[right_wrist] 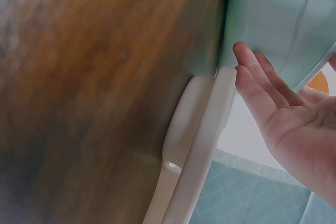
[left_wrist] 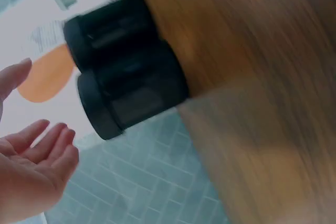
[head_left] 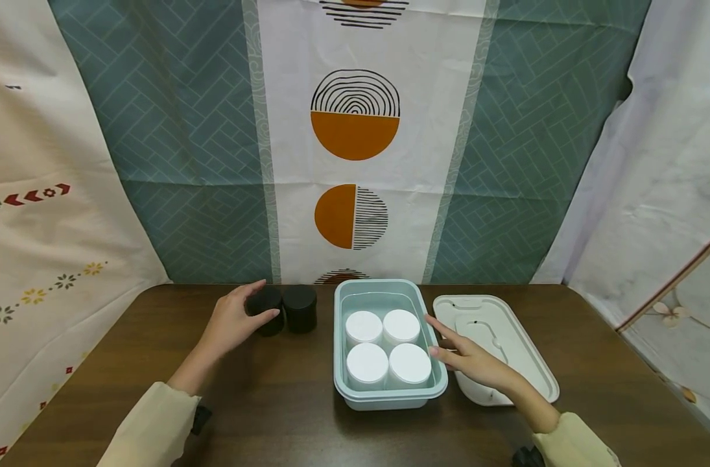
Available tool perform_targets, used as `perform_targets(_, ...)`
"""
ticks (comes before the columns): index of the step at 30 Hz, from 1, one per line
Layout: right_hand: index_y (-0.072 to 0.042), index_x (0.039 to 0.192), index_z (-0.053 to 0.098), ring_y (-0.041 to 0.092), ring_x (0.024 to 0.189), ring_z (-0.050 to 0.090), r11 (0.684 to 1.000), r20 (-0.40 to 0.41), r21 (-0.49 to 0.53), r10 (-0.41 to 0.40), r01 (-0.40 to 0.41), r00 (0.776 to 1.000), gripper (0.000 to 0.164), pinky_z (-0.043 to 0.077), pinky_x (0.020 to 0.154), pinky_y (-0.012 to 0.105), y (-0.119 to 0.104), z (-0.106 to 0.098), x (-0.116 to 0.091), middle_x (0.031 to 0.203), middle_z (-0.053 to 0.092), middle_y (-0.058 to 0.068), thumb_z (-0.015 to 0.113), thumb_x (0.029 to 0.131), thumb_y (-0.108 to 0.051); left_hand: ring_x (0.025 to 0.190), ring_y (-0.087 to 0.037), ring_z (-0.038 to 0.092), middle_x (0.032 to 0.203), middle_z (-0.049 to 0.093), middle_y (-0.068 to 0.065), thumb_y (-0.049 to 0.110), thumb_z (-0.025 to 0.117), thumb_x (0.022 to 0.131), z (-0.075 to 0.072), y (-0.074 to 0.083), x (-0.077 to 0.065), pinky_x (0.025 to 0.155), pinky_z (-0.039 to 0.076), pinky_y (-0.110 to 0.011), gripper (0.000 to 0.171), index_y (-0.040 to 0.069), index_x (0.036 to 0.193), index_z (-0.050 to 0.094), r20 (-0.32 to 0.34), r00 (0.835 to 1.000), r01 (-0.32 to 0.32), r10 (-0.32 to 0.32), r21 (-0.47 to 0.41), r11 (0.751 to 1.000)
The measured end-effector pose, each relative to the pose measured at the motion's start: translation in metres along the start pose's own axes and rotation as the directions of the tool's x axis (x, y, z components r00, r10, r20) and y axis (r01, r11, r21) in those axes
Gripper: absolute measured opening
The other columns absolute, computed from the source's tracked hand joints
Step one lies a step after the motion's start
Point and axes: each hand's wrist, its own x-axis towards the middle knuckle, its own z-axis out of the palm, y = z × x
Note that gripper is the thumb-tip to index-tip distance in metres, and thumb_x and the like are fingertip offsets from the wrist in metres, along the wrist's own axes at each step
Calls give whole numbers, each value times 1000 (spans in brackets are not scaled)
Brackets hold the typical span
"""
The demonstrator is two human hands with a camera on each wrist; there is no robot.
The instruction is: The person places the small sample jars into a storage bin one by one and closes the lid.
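Observation:
Two black cylindrical jars [head_left: 300, 310] stand side by side at the back left of the table. My left hand [head_left: 232, 321] is beside the left-hand black jar [head_left: 265, 305], thumb and fingers spread. In the left wrist view, a gap shows between that hand [left_wrist: 39, 163] and both jars [left_wrist: 139, 90]. A pale blue bin [head_left: 390, 394] sits in the middle with several white-lidded containers [head_left: 367, 364] grouped in its front part. At its right side is my right hand [head_left: 477, 360], fingers extended. The fingers [right_wrist: 257, 80] lie against or very near the bin's outer wall [right_wrist: 268, 19].
A white plastic lid or tray [head_left: 520, 337] lies on the brown table [head_left: 279, 415] to the right of the bin, partly under my right hand. Behind the table hangs a patterned curtain [head_left: 209, 214]. Pale cloths [head_left: 69, 259] hang at both sides.

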Motion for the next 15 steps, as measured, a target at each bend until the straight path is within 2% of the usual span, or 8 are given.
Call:
perform_targets(6,-7,147,8,38,112,49,1000,-6,-2,8,-8,1000,64,50,82,32,1,0,0,128,38,37,46,96,-20,117,-48,39,129,43,-31,30,70,78,2,-15,5,94,33,-59,72,-10,131,41,51,995,86,-91,82,993)
perform_targets(15,-6,147,7,37,111,50,1000,-1,-1,-8,8,1000,65,51,81,32,1,0,1,126,40,37,46,96,-19,115,-50,39,128,41,-35,35,70,78,9,-26,11,93,34,-59,77,-12,131,39,86,986,134,-145,120,984)
